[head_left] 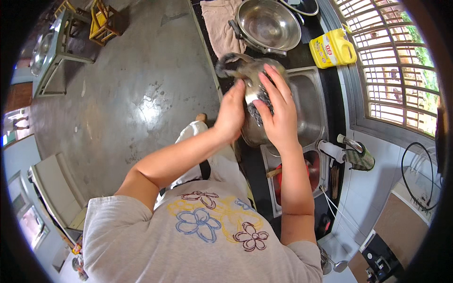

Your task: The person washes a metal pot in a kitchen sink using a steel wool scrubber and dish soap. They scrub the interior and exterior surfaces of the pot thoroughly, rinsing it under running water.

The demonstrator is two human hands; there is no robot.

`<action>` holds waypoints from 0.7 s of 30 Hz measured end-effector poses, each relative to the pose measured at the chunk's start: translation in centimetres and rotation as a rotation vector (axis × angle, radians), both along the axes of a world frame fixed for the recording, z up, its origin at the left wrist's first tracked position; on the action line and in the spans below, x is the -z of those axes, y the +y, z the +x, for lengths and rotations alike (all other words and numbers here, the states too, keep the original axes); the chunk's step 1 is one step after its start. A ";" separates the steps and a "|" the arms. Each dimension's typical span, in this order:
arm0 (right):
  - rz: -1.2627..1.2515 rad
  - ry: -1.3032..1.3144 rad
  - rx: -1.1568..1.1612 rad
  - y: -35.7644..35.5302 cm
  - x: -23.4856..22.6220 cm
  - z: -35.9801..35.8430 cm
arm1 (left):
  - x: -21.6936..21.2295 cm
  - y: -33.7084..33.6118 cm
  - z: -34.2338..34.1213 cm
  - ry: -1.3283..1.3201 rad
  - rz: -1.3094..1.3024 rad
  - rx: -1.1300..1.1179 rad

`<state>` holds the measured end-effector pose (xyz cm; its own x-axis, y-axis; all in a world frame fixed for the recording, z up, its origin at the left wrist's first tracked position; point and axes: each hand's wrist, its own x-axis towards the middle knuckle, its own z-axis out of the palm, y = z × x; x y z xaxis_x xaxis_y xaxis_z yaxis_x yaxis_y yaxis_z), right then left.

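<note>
Over the near edge of the steel sink (309, 94), a shiny metal vessel (255, 78) with a dark loop handle is tilted between my hands. It looks like a kettle or pot, but blur and my fingers hide its full shape. My left hand (230, 113) is closed on its near side. A dark grey steel wool scrubber (255, 114) lies under my right hand (279, 111), pressed between the thumb and fingers against the vessel's surface.
Beyond the sink stand a large steel pot (269, 23), a pink towel (219, 23) and a yellow jug (332, 48). A faucet (349, 141) with a green cloth is at the right. The smaller basin holds something red (278, 181) and a wooden handle (273, 173).
</note>
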<state>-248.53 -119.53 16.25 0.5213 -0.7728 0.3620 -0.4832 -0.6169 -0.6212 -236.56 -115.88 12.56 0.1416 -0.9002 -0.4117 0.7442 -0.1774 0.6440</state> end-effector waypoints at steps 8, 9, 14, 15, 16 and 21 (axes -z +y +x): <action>0.100 -0.037 0.433 -3.1 -0.8 -2.7 | 1.4 1.7 -0.4 -0.406 -0.232 0.176; -0.064 0.031 0.386 -1.8 -1.1 -1.7 | 1.7 1.5 0.0 -0.389 -0.255 0.156; 0.050 0.008 0.388 -3.7 -1.0 -2.9 | 2.2 1.4 0.1 -0.481 -0.299 0.258; 0.239 -0.078 0.421 -5.6 -0.8 -4.3 | 2.2 1.8 0.3 -0.529 -0.336 0.280; 0.434 -0.120 0.400 -7.2 -0.5 -6.3 | 2.1 2.0 0.5 -0.572 -0.378 0.305; 0.879 -0.544 0.139 -9.6 -0.1 -10.3 | 1.3 0.8 3.9 -0.573 -0.578 0.521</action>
